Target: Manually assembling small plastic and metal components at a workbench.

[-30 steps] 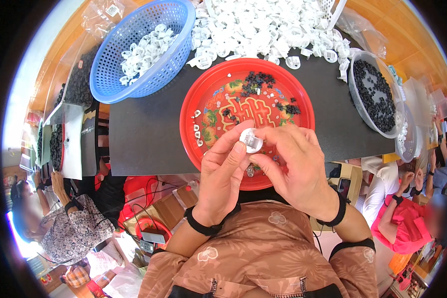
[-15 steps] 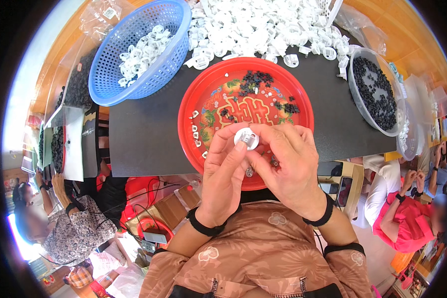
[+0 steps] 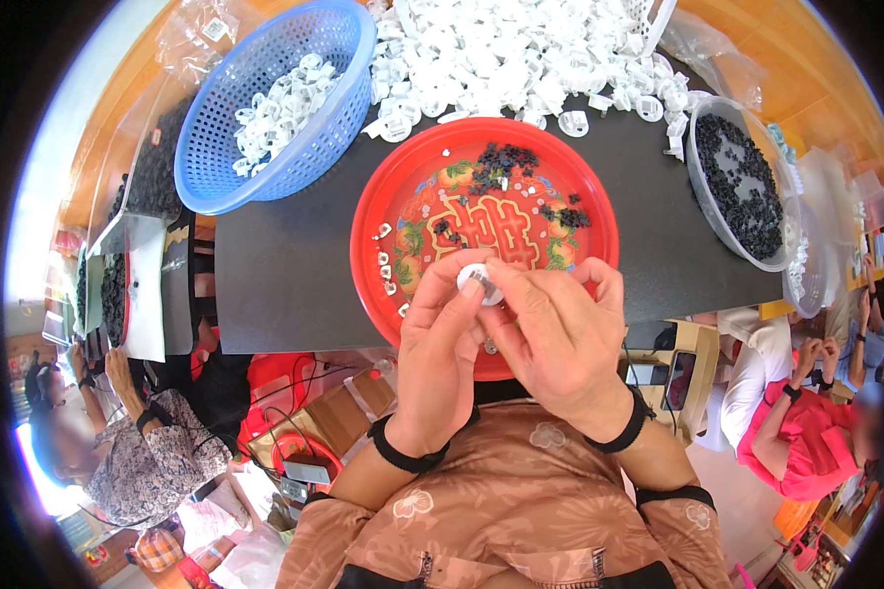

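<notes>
My left hand [image 3: 434, 358] pinches a small round white plastic part [image 3: 468, 271] between thumb and fingers, over the near side of a red round tray [image 3: 365, 201]. My right hand [image 3: 567, 351] closes in from the right, its thumb and index fingertip pressed at the part's right side and partly covering it. Whether a tiny piece sits between those right fingertips is hidden. Inside the tray lie small black pieces [image 3: 506, 162] in loose clusters, and small white bits [image 3: 386, 273] in a row along the left side.
A large pile of white plastic parts [image 3: 501, 59] spreads behind the tray. A blue basket [image 3: 206, 172] stands back left on the dark table [image 3: 275, 285]; a clear tub [image 3: 699, 211] of black pieces stands right. People sit at work on the left [image 3: 162, 456] and right [image 3: 791, 432].
My right fingers have shifted left and now cover more of the white part's face. The part has moved slightly left and looks turned a little.
</notes>
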Action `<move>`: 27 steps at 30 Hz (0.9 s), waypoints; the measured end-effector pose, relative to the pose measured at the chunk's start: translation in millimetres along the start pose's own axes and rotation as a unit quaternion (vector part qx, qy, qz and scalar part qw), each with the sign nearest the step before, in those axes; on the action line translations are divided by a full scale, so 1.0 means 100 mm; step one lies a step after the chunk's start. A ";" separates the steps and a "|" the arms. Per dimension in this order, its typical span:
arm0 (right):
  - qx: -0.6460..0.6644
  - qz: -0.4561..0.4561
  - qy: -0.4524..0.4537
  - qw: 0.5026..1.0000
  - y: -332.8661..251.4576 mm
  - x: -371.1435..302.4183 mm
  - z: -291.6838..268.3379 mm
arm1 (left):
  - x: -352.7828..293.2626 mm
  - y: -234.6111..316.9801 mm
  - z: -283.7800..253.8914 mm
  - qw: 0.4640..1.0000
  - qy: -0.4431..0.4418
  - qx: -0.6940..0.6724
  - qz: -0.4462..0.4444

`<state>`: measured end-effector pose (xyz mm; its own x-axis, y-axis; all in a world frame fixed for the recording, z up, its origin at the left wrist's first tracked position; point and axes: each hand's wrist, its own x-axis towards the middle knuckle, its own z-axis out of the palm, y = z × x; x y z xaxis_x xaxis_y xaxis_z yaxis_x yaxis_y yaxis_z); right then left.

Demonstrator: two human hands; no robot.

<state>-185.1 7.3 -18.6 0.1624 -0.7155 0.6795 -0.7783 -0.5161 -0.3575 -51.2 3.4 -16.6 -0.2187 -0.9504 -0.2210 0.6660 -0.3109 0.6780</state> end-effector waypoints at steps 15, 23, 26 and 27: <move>-0.027 0.125 -0.159 0.979 0.76 0.30 -0.46 | -0.06 0.14 -0.05 0.992 0.005 0.125 0.018; -0.132 -0.037 -0.226 0.964 1.08 0.49 -0.20 | -0.04 0.15 -0.08 0.980 -0.009 0.197 -0.002; -0.181 -0.083 -0.281 0.939 1.05 0.55 -0.14 | -0.02 0.16 -0.14 0.984 -0.011 0.176 -0.003; -0.180 -0.084 -0.281 0.939 1.05 0.56 -0.13 | -0.01 0.17 -0.15 0.985 -0.023 0.170 -0.012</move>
<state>-265.2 -81.3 -9.8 0.5167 -0.8258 0.2260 -0.8514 -0.5235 0.0340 -28.7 -0.7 -14.8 -0.2686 -0.9391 -0.2142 0.3848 -0.3085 0.8699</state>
